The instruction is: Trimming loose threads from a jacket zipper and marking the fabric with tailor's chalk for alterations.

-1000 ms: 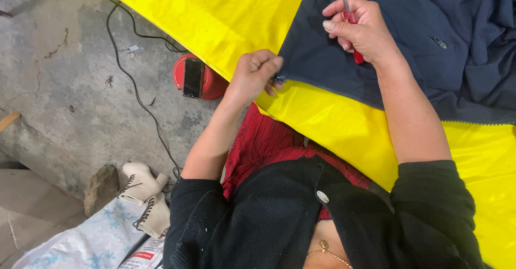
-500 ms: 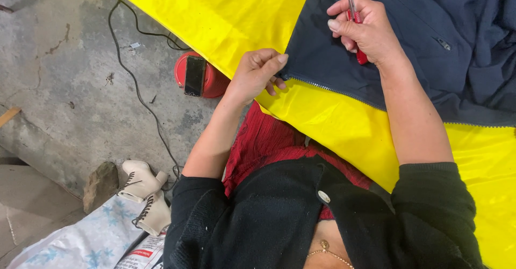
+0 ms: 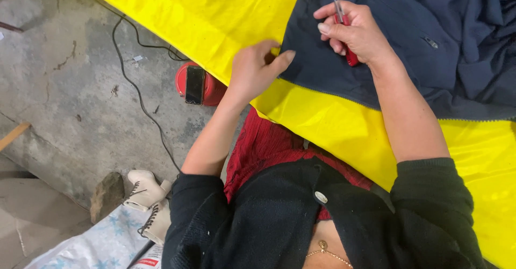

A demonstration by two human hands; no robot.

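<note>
**Navy cloth on yellow sheet, a small red tool in the right hand**

Navy fabric [image 3: 408, 48] lies over the upper right part of a bright yellow sheet [image 3: 215, 16], and its far folds are cut off by the top and right of the frame; the yellow sheet also runs out of view at the top and the lower right corner. The left hand [image 3: 257, 69] pinches the near corner of the navy fabric, thumb on top, fingers curled under and mostly hidden beneath the cloth; the right hand [image 3: 355, 32] is clenched around a red-handled tool [image 3: 346, 35], held above the navy fabric near the sheet's top edge; only a thin metal tip and a bit of red handle show past the fingers, so its exact kind is hard to tell. Beyond the sheet's left edge, on the concrete floor [image 3: 59, 86], a dark phone [image 3: 194, 84] rests on a red round object [image 3: 212, 89], partly covered by the sheet; a black cable [image 3: 137, 94] trails beside it; pale boots [image 3: 148, 196] sit lower left.
</note>
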